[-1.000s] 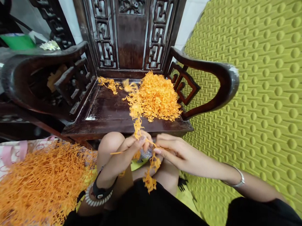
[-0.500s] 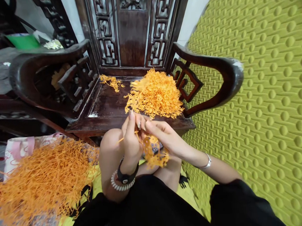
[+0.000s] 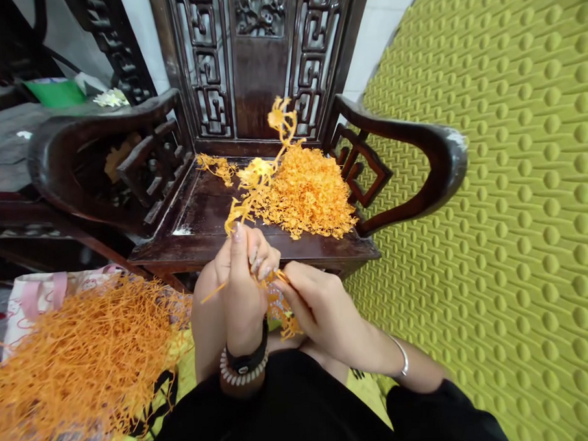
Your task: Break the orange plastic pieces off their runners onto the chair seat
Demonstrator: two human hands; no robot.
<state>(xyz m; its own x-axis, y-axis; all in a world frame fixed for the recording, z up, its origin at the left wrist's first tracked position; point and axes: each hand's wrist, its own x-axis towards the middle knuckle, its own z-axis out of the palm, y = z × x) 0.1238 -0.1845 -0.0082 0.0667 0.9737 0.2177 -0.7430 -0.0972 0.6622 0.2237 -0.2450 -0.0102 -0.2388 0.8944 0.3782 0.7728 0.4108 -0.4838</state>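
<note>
My left hand (image 3: 243,281) is closed on a yellow-orange, plastic-looking flower sprig (image 3: 257,173), whose branched tips rise above my thumb. A thin orange stem (image 3: 213,293) sticks out to the left of that hand. My right hand (image 3: 327,310), close beside it, pinches an orange strand (image 3: 281,276) that runs between both hands. More orange flower pieces (image 3: 289,325) hang below, partly hidden by my right hand. Beyond my hands, a heap of similar orange flower pieces (image 3: 315,197) lies on the dark wooden chair seat (image 3: 203,208).
A small orange cluster (image 3: 217,166) lies at the seat's back left. Curved chair arms (image 3: 433,175) flank the seat. At lower left, a large pile of thin orange stems (image 3: 90,359) covers part of a white and pink bag (image 3: 37,297). A yellow-green bumpy cover (image 3: 527,204) fills the right side.
My hands have drawn apart a little, the left moving left and the right lower. The sprig now stands up higher above my left hand, in front of the heap. The view has shifted slightly.
</note>
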